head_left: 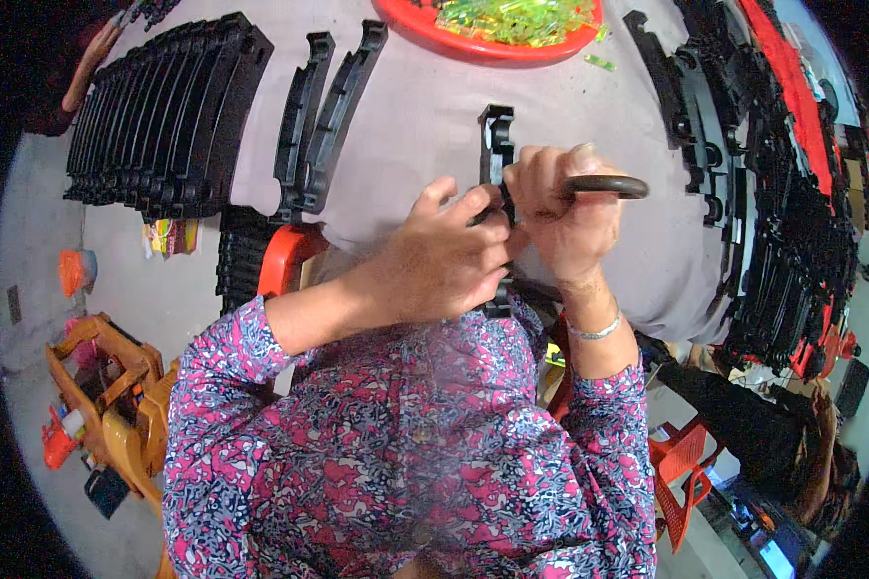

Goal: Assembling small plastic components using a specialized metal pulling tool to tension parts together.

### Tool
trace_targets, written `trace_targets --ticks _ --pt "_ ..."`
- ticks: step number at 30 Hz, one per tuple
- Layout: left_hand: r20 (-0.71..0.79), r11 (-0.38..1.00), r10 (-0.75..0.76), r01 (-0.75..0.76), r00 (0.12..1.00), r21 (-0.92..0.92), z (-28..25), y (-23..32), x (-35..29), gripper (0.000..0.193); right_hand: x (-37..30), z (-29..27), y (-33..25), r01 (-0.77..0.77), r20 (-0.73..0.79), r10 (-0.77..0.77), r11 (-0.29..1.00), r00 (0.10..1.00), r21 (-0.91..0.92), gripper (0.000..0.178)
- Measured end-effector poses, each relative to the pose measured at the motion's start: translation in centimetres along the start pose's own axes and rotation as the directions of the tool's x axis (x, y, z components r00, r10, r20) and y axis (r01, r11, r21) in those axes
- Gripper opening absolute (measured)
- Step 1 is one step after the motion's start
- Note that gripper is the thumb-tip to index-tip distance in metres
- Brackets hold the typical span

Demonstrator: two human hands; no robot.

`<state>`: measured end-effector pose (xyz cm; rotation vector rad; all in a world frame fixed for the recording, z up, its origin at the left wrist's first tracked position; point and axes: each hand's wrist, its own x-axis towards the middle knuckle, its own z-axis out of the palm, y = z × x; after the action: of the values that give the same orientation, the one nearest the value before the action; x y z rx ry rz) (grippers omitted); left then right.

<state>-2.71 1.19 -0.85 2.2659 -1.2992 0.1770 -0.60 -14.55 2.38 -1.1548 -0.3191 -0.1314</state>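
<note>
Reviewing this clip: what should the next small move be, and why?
Probably, the left hand should steady the long black part before the right hand moves the dark curved handle. Both hands sit close together at the part's middle, its upper end sticks out beyond them, and the right hand hides whatever the handle leads to.

And no text can be read anywhere here! Nothing legible on the held black strip (500, 145) near centre, none on the lined-up strips (169, 116) at ten o'clock, nor the red basin (512, 54) at twelve.
</note>
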Motion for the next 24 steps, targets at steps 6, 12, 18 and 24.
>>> trace_targets --ticks 6,12,18,24 --pt "-0.036 0.995 -0.072 0.074 0.997 0.065 0.4 1.1 0.3 0.044 0.2 -1.4 0.4 -0.063 -0.148 0.109 0.957 0.983 0.284 0.052" --pt "-0.083 0.975 -0.126 0.139 0.989 0.175 0.7 1.9 0.1 0.054 2.5 -2.0 -0.6 -0.072 -0.176 0.133 0.947 0.975 0.314 0.055" --pt "-0.047 0.971 -0.16 0.166 0.986 0.169 0.2 2.4 0.5 0.057 3.0 -2.8 0.4 -0.143 -0.048 0.179 0.896 0.983 0.42 0.047" --pt "-0.055 0.977 -0.148 0.155 0.987 0.147 0.2 2.3 0.5 0.057 3.3 -1.9 0.1 -0.215 -0.172 0.279 0.924 0.945 0.317 0.05"
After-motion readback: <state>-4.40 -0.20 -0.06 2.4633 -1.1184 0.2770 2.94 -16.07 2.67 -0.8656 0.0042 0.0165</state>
